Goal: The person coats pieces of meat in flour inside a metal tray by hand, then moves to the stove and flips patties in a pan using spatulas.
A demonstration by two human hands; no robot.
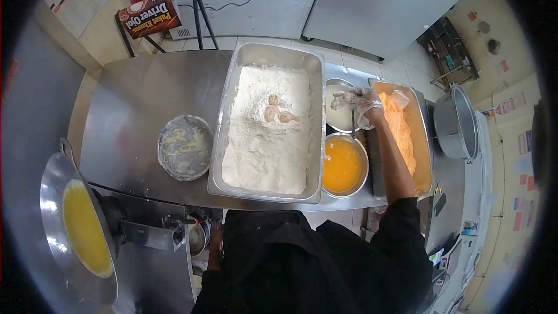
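Observation:
My right hand (365,103), in a clear plastic glove, reaches over a metal bowl of whitish liquid (340,121). Its bunched fingers are coated in pale paste; what they hold, if anything, is hidden. Below that bowl stands a metal bowl of orange-yellow liquid (342,166), with a dark handle at its upper edge. To their left, a large metal tray (216,183) holds white flour (267,157), on which raw meat pieces (279,111), partly floured, lie. My left hand (216,239) hangs low by my body, its fingers unclear.
A deep metal pan (426,180) of orange crumbs (398,131) stands at the right. A flour-crusted bowl (185,148) sits left of the flour tray. At the lower left is a wok (52,221) with yellow oil. A large pot (456,122) stands far right.

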